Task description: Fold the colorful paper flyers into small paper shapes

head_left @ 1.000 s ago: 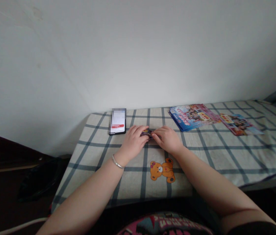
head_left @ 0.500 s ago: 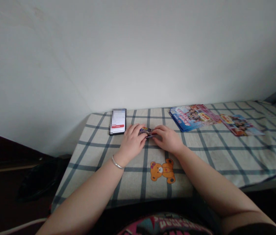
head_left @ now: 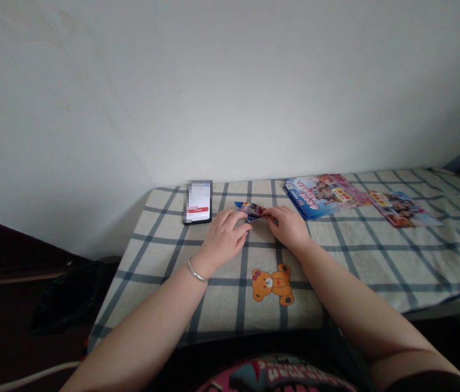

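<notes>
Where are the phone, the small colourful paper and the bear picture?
phone [head_left: 197, 202]: head view, middle of its screen.
colourful paper [head_left: 249, 208]: head view, its bare left part.
bear picture [head_left: 282, 284]: head view, the bear's orange body.

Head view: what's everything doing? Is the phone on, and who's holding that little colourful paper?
Phone: lying flat on the checked cloth, screen lit.
Little paper: low by the cloth, between both hands.
Right hand: pinching the little paper's right end.
Left hand: fingers curled at the paper's near edge; hold unclear.
Leaflet stack: lying flat, slightly fanned.
Single leaflet: lying flat, apart from the stack.
</notes>
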